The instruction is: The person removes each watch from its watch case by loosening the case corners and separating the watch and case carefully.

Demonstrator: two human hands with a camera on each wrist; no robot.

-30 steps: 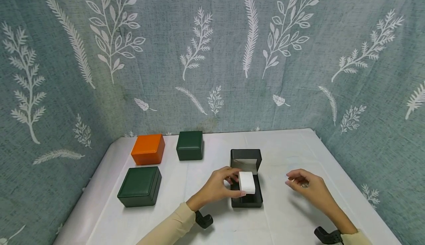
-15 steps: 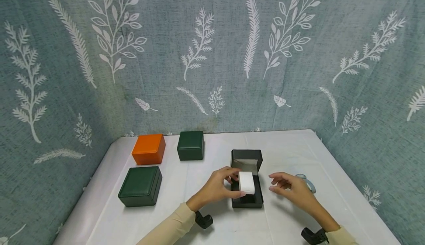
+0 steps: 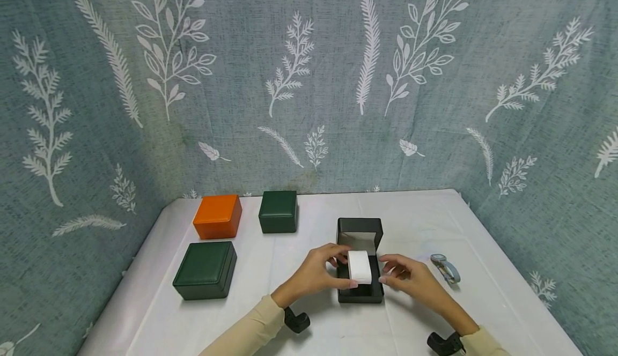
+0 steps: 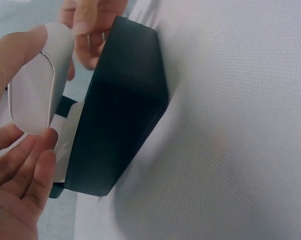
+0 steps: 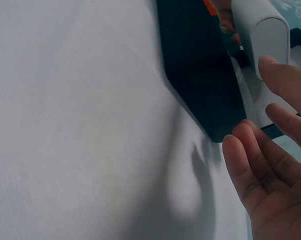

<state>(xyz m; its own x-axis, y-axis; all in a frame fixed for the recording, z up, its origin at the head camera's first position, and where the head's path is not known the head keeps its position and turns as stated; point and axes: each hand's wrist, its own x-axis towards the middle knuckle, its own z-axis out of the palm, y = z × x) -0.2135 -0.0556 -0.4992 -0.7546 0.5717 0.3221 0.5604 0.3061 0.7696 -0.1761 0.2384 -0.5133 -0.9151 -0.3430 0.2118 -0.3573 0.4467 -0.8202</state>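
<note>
In the head view an open black watch box (image 3: 361,297) stands on the white table, its lid raised at the back. My left hand (image 3: 314,271) pinches a white watch cushion (image 3: 359,267) by its ends, thumb at the front and fingers behind, over the box's base. The left wrist view shows the cushion (image 4: 33,90) tilted above the box rim, between thumb and fingertips. My right hand (image 3: 412,280) is at the box's right side, fingers loosely bent and holding nothing. In the right wrist view its fingertips (image 5: 234,145) are right by the box corner.
A watch with a pale blue-grey strap (image 3: 445,268) lies on the table (image 3: 483,313) to the right of my right hand. At the left stand closed boxes: an orange one (image 3: 217,216), a small green one (image 3: 278,211) and a larger green one (image 3: 205,270). A patterned curtain (image 3: 333,77) hangs behind.
My right hand has moved left, away from the watch, which has come into sight, and is now at the box's right edge. The left hand keeps its hold on the cushion.
</note>
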